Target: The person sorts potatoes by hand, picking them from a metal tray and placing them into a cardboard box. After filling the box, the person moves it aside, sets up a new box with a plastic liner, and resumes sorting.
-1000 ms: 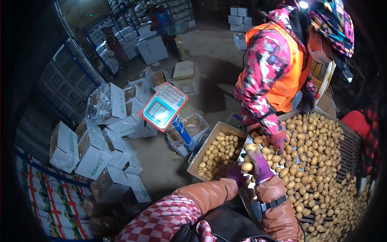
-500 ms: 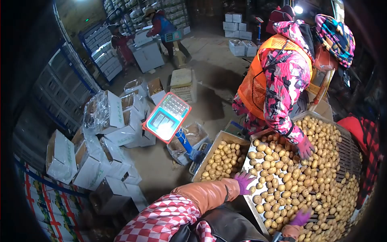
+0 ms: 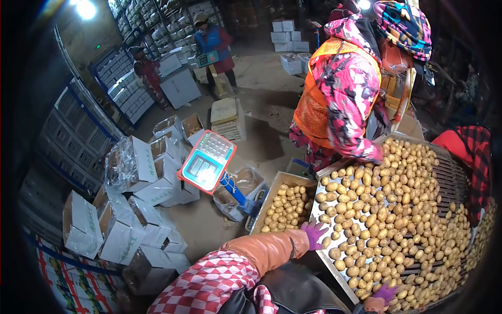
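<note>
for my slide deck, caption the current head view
Purple-gloved hands at a sorting table of potatoes, beside a part-filled box

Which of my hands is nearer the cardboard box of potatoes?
Your left. The left hand is spread at the near right corner of the box; the right hand is farther off, over loose potatoes.

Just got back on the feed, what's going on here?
The wearer's gloved left hand is spread at the edge of a slatted table, beside an open carton partly filled with potatoes. The gloved right hand is at the loose potatoes on the table. Neither visibly holds one. A co-worker in an orange vest reaches in too.
</note>
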The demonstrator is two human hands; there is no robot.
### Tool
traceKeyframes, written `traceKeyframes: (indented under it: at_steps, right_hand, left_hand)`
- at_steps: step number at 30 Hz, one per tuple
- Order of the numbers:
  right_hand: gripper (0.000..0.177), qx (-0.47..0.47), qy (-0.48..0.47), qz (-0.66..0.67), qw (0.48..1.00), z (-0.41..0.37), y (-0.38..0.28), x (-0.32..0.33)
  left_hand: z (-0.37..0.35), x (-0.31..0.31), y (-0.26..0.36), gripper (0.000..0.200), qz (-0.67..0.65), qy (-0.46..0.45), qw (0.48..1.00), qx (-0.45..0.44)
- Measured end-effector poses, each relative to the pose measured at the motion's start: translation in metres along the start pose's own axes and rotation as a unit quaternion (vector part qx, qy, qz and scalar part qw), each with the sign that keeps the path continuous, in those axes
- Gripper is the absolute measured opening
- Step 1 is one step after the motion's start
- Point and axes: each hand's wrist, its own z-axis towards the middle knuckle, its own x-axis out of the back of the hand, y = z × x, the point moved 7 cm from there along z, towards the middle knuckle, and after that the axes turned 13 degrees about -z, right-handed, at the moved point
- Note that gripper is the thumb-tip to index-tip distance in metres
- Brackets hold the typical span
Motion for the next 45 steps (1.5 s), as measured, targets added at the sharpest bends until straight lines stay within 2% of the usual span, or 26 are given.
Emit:
traceKeyframes:
  at_steps: [2,4,6,9,12,13,15,17,19,20,22,26,29,30,31,32,33,34,35,36,37,40,42,43,44,45]
  right_hand:
    - [0.076,0.036,0.012,-0.007,0.999,-0.047,-0.022,0.051]
    - [0.076,0.068,0.046,0.008,0.997,-0.052,-0.035,0.055]
    - [0.079,0.196,0.107,0.001,0.975,-0.052,-0.061,0.061]
    - [0.080,0.283,0.062,-0.060,0.955,-0.077,-0.073,0.110]
    - [0.080,0.417,0.129,0.018,0.900,-0.037,-0.059,0.120]
    - [0.073,0.415,0.167,0.082,0.890,-0.019,-0.049,0.121]
    - [0.068,0.288,0.293,0.034,0.911,0.044,-0.020,0.120]
    - [0.071,0.159,0.087,0.069,0.981,0.103,0.038,0.125]
    - [0.054,-0.023,0.151,0.045,0.987,0.215,0.091,0.054]
    - [0.052,-0.064,0.134,0.022,0.989,0.229,0.114,0.044]
    - [0.047,-0.026,0.092,0.003,0.995,0.215,0.114,0.038]
    - [0.038,0.113,0.042,0.001,0.993,0.132,0.057,0.068]
    - [0.032,0.204,-0.111,-0.032,0.972,0.034,0.012,0.125]
    - [0.032,0.254,-0.063,0.021,0.965,0.025,-0.006,0.120]
    - [0.032,0.285,-0.013,0.077,0.955,0.009,-0.019,0.124]
    - [0.032,0.303,0.043,0.128,0.943,-0.005,-0.027,0.128]
    - [0.032,0.305,0.118,0.172,0.929,-0.016,-0.033,0.134]
    - [0.033,0.291,0.209,0.217,0.908,-0.027,-0.036,0.143]
    - [0.033,0.275,0.296,0.253,0.879,-0.039,-0.035,0.157]
    - [0.033,0.266,0.344,0.275,0.858,-0.050,-0.031,0.166]
    - [0.034,0.274,0.356,0.291,0.845,-0.054,-0.032,0.167]
    - [0.036,0.359,0.298,0.371,0.803,-0.038,-0.025,0.141]
    - [0.035,0.379,0.319,0.391,0.775,-0.016,-0.004,0.124]
    - [0.026,0.339,0.280,0.368,0.819,0.013,0.010,0.121]
    - [0.022,0.295,0.337,0.546,0.708,0.045,0.040,0.111]
    - [0.028,0.229,0.348,0.525,0.742,0.073,0.064,0.106]
  left_hand:
    - [-0.002,0.003,0.001,0.088,0.000,-0.012,1.000,0.006]
    - [-0.001,0.003,0.001,0.088,-0.001,-0.019,1.000,0.009]
    - [-0.001,0.000,-0.001,0.088,0.004,-0.017,1.000,0.017]
    - [-0.005,0.007,0.006,0.088,-0.004,-0.015,1.000,0.022]
    - [-0.009,0.009,0.010,0.088,-0.001,-0.003,0.999,0.037]
    - [-0.010,0.008,0.010,0.088,0.009,0.002,0.999,0.042]
    - [-0.008,0.003,0.007,0.088,0.023,0.005,0.998,0.052]
    - [-0.007,0.000,0.005,0.088,0.025,0.014,0.997,0.066]
    - [-0.006,0.000,0.006,0.089,0.031,0.007,0.996,0.084]
    - [-0.006,0.000,0.006,0.090,0.024,0.004,0.996,0.091]
    - [-0.004,0.000,0.005,0.091,0.011,-0.004,0.995,0.102]
    - [0.002,-0.002,0.001,0.097,0.043,0.003,0.994,0.097]
    - [-0.006,0.027,0.026,0.090,-0.020,0.025,0.998,0.050]
    - [-0.001,0.014,0.008,0.085,0.039,0.092,0.995,-0.010]
    - [-0.010,0.032,0.031,0.080,0.013,0.113,0.993,-0.034]
    - [-0.003,0.014,0.007,0.078,0.025,0.163,0.975,-0.148]
    - [-0.004,0.023,0.021,0.077,-0.042,0.083,0.991,-0.093]
    - [0.002,0.008,0.001,0.086,-0.036,0.031,0.995,-0.089]
    - [0.005,0.002,-0.007,0.086,0.000,0.045,0.990,-0.130]
    - [0.008,-0.003,-0.018,0.087,0.053,0.046,0.990,-0.123]
    - [0.010,-0.006,-0.024,0.089,0.054,0.018,0.995,-0.083]
    - [0.012,-0.004,-0.021,0.089,0.093,-0.001,0.994,-0.055]
    - [0.015,-0.003,-0.021,0.089,0.075,-0.011,0.995,-0.064]
    - [0.016,-0.004,-0.027,0.088,0.073,-0.010,0.995,-0.074]
    - [0.017,-0.006,-0.029,0.088,0.070,-0.011,0.994,-0.084]
    - [0.016,-0.005,-0.029,0.088,0.071,-0.011,0.995,-0.075]
